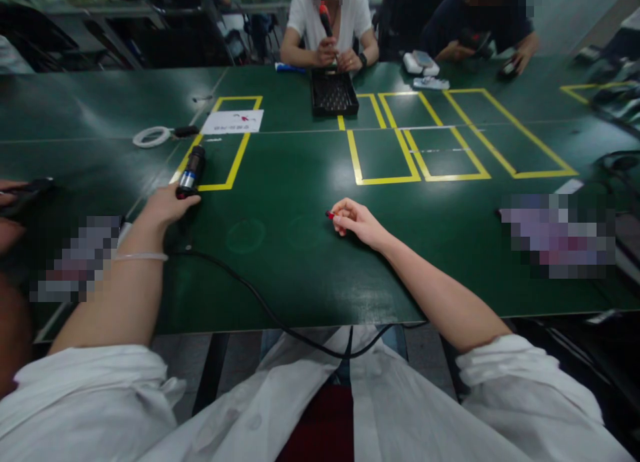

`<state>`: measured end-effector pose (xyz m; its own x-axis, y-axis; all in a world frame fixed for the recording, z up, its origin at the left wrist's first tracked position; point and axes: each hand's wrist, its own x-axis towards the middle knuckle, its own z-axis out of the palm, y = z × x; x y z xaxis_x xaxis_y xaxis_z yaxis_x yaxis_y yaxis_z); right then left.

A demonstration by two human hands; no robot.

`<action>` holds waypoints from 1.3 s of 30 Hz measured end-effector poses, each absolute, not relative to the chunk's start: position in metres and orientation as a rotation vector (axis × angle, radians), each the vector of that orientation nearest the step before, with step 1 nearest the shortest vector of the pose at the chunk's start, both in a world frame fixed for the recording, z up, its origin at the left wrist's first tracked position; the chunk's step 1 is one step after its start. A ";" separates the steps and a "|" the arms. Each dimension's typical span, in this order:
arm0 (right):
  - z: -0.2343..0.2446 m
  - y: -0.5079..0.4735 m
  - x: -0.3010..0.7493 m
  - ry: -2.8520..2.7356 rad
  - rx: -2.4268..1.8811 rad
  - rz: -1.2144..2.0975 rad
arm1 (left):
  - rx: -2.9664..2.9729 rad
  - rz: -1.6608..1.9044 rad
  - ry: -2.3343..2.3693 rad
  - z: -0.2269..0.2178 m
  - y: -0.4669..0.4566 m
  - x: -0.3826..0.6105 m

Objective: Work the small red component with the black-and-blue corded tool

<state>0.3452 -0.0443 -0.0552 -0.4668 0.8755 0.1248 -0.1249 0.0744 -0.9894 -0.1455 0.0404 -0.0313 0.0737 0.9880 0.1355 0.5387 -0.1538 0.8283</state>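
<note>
My left hand [167, 205] is at the near end of a black cylinder with a silver and blue band [191, 170], which looks like a flashlight or a small power tool. The thumb lies at its red-edged base, and the other fingers are partly hidden. Over the middle of the table, my right hand [356, 223] is closed, pinching a small red and black piece [330, 215] between thumb and fingertips. Its exact kind is too small to make out.
Yellow tape rectangles [387, 180] mark the green table [300, 275]. A black tray of small parts [335, 109], a paper sheet [233, 122] and a coiled white cable [151, 137] lie farther off. A black cable [250, 290] crosses the near edge. Co-workers sit opposite and at left.
</note>
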 end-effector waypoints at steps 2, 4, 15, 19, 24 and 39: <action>-0.054 -0.045 0.346 -1.523 -0.787 1.522 | 1.825 0.998 1.676 -0.031 0.039 -0.139; -0.053 -0.045 0.346 -1.524 -0.795 1.518 | 1.872 0.995 1.832 -0.027 0.036 -0.125; -0.064 -0.037 0.347 -1.550 -0.901 1.372 | 2.060 0.308 2.285 -0.014 -0.014 0.034; -0.061 -0.038 0.350 -1.678 -0.976 1.193 | 2.250 0.164 2.146 -0.007 -0.035 0.101; -0.055 -0.039 0.357 -1.855 -1.084 0.987 | 2.449 0.131 1.892 -0.003 -0.051 0.151; -0.055 -0.040 0.356 -2.050 -1.101 0.832 | 2.550 0.197 1.685 -0.013 -0.068 0.167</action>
